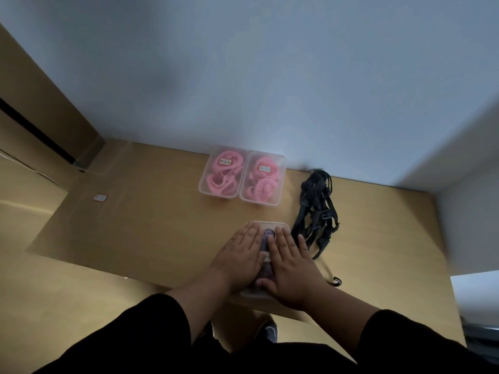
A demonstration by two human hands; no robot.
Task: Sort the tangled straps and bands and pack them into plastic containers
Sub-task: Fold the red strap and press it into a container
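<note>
Near clear plastic container, lidded, sits at the front edge of the tan wooden worktop; mostly covered by both hands. Contents only glimpsed in the gap between the hands: something purplish, shape not readable. A small white label on the lid is partly covered and illegible.

Left hand: palm down, flat on the lid's left half, fingers spread slightly and pointing away from the body. Right hand: palm down, flat on the right half, fingers extended and a little apart. Neither hand pinches anything; both lie open on the lid. Dark sleeves cover both forearms, cut off by the lower frame edge.

Two clear lidded plastic boxes stand touching side by side at the back of the worktop near the wall: left box and right box, each holding coiled pink bands and a white label, text too small to read.

Tangle of black straps with buckles and hooks lies loose on the worktop, just right of the near container. Frame edges blurred.
</note>
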